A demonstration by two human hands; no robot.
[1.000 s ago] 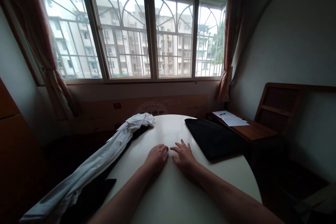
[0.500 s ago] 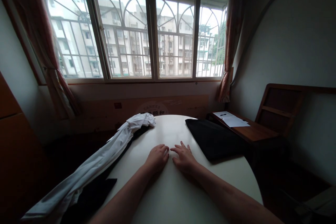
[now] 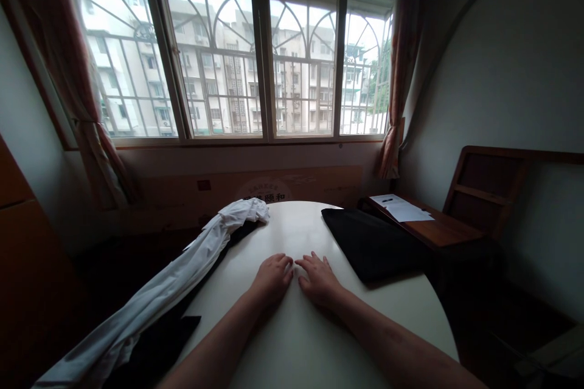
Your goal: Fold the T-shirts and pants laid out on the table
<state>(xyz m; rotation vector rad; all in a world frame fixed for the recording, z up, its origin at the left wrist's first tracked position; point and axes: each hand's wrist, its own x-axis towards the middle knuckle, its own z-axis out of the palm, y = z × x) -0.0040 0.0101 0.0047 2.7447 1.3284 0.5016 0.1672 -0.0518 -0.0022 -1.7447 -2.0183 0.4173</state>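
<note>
Black cloth (image 3: pixel 373 244) right of hands (image 3: pixel 318 278)

Wide window (image 3: pixel 262 73), pale frame; metal grille (image 3: pixel 219 96) beyond the glass, arched at top. Multi-storey buildings (image 3: pixel 289 88) stood outside, greenery (image 3: pixel 385 64) at far right. Reddish curtains (image 3: pixel 75 55) hung tied at both sides. Below the sill: brown panel (image 3: pixel 333 185), printed characters. Right: wooden table (image 3: pixel 451 231) bore white papers (image 3: pixel 406 211), a small dark object (image 3: pixel 387 199) lying on them; wood-framed backrest (image 3: pixel 483 191) rose behind. Left edge: orange-brown cabinet (image 3: pixel 27 255), partly in view.
</note>
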